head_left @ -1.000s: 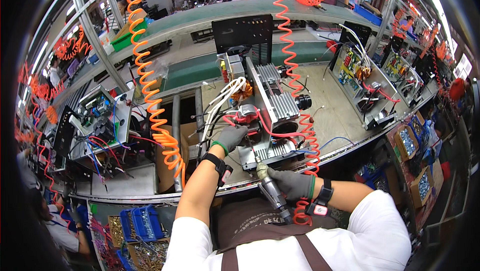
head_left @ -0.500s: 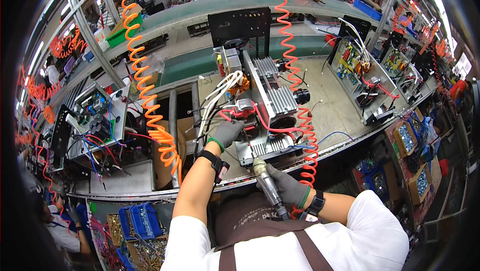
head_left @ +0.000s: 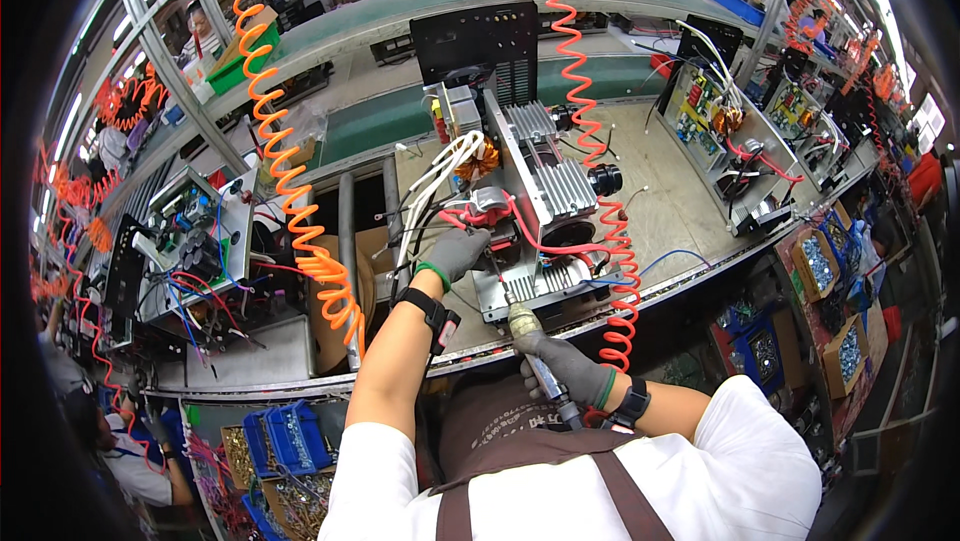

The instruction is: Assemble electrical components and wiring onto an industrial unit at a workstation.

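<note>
In front of me stands a partly built electrical unit with finned silver heat sinks (head_left: 566, 189), a black upright panel (head_left: 475, 46), a copper-coloured coil (head_left: 478, 158) and bundled white cables (head_left: 437, 173). My right hand (head_left: 570, 369), in a grey glove, is wrapped round a power screwdriver (head_left: 525, 321). Its thin bit points up and away, into the near end of the unit. Beside the red cables (head_left: 462, 216), my gloved left hand (head_left: 455, 253) has its fingers closed near the bit's far end. Whatever those fingers pinch is hidden.
Orange coiled hoses (head_left: 290, 176) hang left and right of the unit. Similar open units stand on the left (head_left: 195, 231) and right (head_left: 735, 141). Below the bench are blue bins (head_left: 290, 438) and boxes of small metal parts (head_left: 848, 353). Behind runs a green conveyor (head_left: 370, 128).
The screwdriver and my right hand have shifted slightly upward in the picture, toward the unit. My left hand stays in nearly the same place. A person has come into sight at the far left.
</note>
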Demonstrator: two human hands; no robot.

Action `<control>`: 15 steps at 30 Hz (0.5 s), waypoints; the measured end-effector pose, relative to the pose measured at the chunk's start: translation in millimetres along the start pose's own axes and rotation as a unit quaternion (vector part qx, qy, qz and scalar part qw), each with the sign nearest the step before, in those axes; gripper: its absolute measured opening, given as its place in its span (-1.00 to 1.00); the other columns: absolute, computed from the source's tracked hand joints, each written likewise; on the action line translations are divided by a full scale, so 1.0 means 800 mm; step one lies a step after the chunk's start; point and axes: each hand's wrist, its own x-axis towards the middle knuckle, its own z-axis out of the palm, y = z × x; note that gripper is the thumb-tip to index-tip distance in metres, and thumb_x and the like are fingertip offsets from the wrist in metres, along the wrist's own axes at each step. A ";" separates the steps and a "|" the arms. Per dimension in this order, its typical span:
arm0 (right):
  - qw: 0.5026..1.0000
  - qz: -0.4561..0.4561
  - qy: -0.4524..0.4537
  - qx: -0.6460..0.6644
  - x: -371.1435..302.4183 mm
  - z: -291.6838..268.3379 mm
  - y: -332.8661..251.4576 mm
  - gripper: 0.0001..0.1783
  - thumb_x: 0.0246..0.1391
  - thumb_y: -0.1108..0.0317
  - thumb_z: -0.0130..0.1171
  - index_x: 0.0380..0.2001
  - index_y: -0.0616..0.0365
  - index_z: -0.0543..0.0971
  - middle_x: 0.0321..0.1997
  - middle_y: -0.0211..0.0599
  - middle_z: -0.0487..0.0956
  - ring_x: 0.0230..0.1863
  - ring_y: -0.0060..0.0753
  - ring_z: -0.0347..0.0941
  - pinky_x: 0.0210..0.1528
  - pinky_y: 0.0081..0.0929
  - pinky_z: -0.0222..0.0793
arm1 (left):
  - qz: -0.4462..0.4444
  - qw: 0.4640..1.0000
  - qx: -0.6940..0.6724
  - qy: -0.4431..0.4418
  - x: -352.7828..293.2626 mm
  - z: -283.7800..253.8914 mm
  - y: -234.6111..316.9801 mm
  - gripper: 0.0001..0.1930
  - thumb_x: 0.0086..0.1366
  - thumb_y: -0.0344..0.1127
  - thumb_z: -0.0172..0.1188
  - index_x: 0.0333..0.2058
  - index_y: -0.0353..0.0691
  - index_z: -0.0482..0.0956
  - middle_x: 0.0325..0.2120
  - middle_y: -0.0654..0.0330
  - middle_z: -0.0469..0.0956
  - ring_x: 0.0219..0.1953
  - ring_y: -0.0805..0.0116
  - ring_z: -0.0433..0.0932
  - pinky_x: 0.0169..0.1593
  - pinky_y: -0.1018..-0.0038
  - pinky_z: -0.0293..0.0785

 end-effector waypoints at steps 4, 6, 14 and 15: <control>0.999 0.013 0.018 -0.042 -0.005 0.000 -0.002 -0.50 0.00 -0.17 0.17 -0.45 0.09 0.42 -0.59 -0.40 0.44 -0.65 -0.51 0.43 -0.59 -0.55 0.44 | -0.030 0.997 -0.066 -0.020 0.003 -0.003 -0.003 -0.79 0.25 -0.20 -0.12 -0.34 -0.15 0.44 -0.54 0.10 0.55 -0.52 0.21 0.54 -0.46 0.33 0.41; 0.999 0.003 0.019 -0.036 -0.005 0.000 -0.006 -0.47 0.00 -0.22 0.12 -0.43 0.09 0.43 -0.59 -0.41 0.44 -0.63 -0.52 0.43 -0.57 -0.56 0.43 | 0.041 0.997 0.043 -0.047 0.003 -0.004 -0.003 -0.59 0.27 0.00 -0.20 -0.34 -0.24 0.45 -0.36 -0.15 0.53 -0.31 -0.14 0.50 -0.21 0.10 0.38; 0.995 0.033 0.028 -0.089 0.004 -0.007 -0.007 -0.34 0.05 -0.41 -0.14 -0.32 0.02 0.45 -0.53 -0.44 0.45 -0.64 -0.61 0.33 -0.65 -0.65 0.24 | -0.080 0.987 -0.136 0.009 0.001 -0.001 0.007 -0.60 0.19 -0.02 -0.03 -0.42 -0.29 0.53 -0.59 0.08 0.53 -0.52 0.26 0.53 -0.43 0.37 0.42; 0.994 0.027 0.019 -0.102 0.007 -0.008 -0.008 -0.29 0.03 -0.42 -0.13 -0.23 0.05 0.44 -0.48 -0.42 0.47 -0.56 -0.61 0.36 -0.54 -0.62 0.30 | -0.082 0.987 -0.138 0.010 -0.001 -0.002 0.009 -0.57 0.18 0.00 -0.01 -0.42 -0.33 0.54 -0.60 0.05 0.53 -0.52 0.25 0.53 -0.43 0.37 0.41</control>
